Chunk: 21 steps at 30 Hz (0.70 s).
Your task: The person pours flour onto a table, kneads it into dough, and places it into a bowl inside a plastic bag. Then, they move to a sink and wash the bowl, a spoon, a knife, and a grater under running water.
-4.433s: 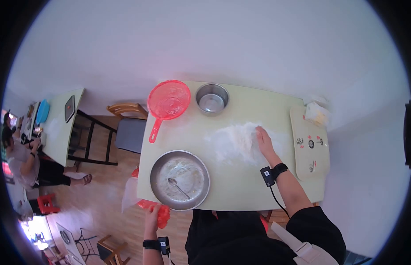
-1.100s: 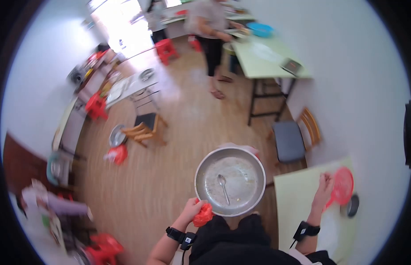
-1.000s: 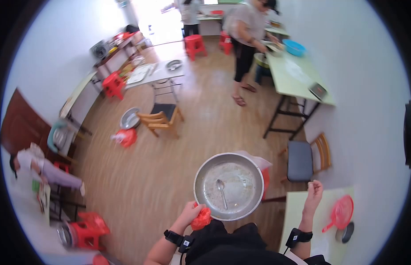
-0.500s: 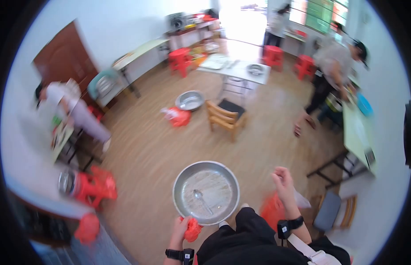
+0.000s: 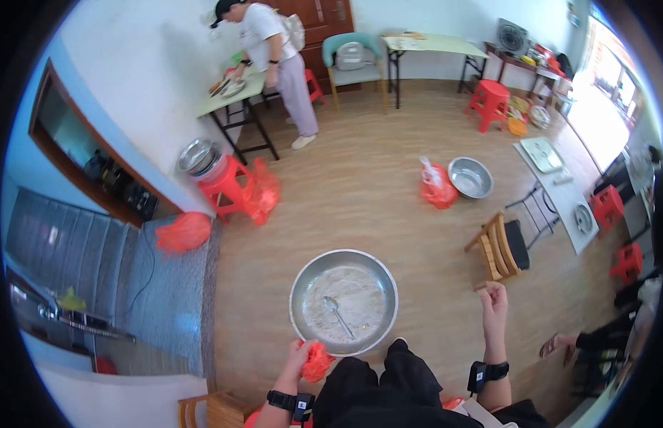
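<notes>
Fingers (image 5: 303, 349) of the left hand (image 5: 297, 359): clenched on the rim of a steel basin (image 5: 294, 285) at its 7 o'clock edge, with a crumpled red plastic bag (image 5: 318, 363) pinched against the metal.

Basin: held level before the body, above the wooden floor (image 5: 374, 178), at 1 o'clock from the grasping fingers.

Contents: whitish smears and one metal spoon (image 5: 338, 317). Its long axis runs 11 to 5 o'clock, bowl end pointing to 11.

Right hand (image 5: 493, 298): at 3 o'clock of the basin, well apart, loosely curled, nothing seen in it. The left hand is nearer.

Surroundings: wooden chair (image 5: 498, 247) at 2 o'clock. A second basin (image 5: 470, 177) and a red bag (image 5: 437, 188) lie on the floor at 1 o'clock.
</notes>
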{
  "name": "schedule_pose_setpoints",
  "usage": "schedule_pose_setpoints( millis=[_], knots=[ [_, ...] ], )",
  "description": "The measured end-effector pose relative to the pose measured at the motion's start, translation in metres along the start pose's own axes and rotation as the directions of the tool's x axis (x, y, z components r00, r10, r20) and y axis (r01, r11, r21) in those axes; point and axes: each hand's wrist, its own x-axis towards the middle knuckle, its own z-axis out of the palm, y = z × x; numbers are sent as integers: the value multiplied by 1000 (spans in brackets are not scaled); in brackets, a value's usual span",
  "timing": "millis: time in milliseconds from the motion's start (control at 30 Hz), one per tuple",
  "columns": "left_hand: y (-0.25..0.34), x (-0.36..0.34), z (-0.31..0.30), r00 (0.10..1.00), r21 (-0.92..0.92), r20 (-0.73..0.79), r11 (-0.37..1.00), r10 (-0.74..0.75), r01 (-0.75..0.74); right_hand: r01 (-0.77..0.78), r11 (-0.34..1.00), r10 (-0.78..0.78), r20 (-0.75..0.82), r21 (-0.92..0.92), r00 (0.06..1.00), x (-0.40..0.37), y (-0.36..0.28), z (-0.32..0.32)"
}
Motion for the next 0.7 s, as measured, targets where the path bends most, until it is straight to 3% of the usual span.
schedule_pose_setpoints(
  millis=[167,233,267,367,500,567,633,700],
  knots=[
    [-26,13,-12,967,-109,-252,992,34,-63,103,992,-80,269,-72,960,86,16,92],
    [-60,14,-6,915,-255,-402,962,-11,-101,106,994,-89,383,-22,920,105,50,116],
    [-62,15,-9,903,-286,-430,950,-10,-126,152,984,-102,419,-88,902,109,56,137],
    [-68,23,-32,849,-201,-525,960,62,-194,187,979,-115,528,-83,841,108,49,205],
    [-28,46,-124,808,-235,-583,936,79,-261,205,975,-118,574,-89,810,60,8,339],
    [-15,59,-161,777,-143,-618,954,121,-262,207,978,-145,618,-29,773,48,-4,394],
    [12,61,-175,768,-187,-629,934,124,-304,298,954,-223,745,34,629,38,-30,433],
    [40,70,-187,759,-212,-635,912,145,-351,309,949,-244,768,64,592,43,-50,470]
  ],
)
